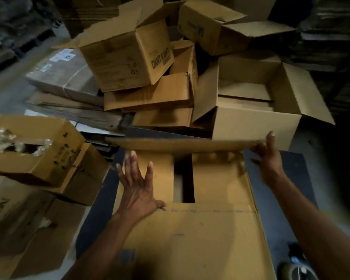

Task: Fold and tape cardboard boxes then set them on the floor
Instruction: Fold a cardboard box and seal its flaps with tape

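A brown cardboard box [210, 235] lies in front of me on a dark table [275, 209], its two inner flaps folded down with a dark gap between them. My left hand [138, 188] presses flat with spread fingers on the left inner flap. My right hand [268, 156] grips the right end of the far long flap [180, 144], which stands half raised over the opening. The near long flap lies flat toward me. A roll of tape [297, 269] sits at the table's near right corner.
Several assembled open boxes are heaped beyond the table, one printed box [127, 57] tilted on top and a large open one [251, 110] at the right. A box holding crumpled plastic [28, 146] stands at the left. Flat cardboard stacks [65, 77] lie behind.
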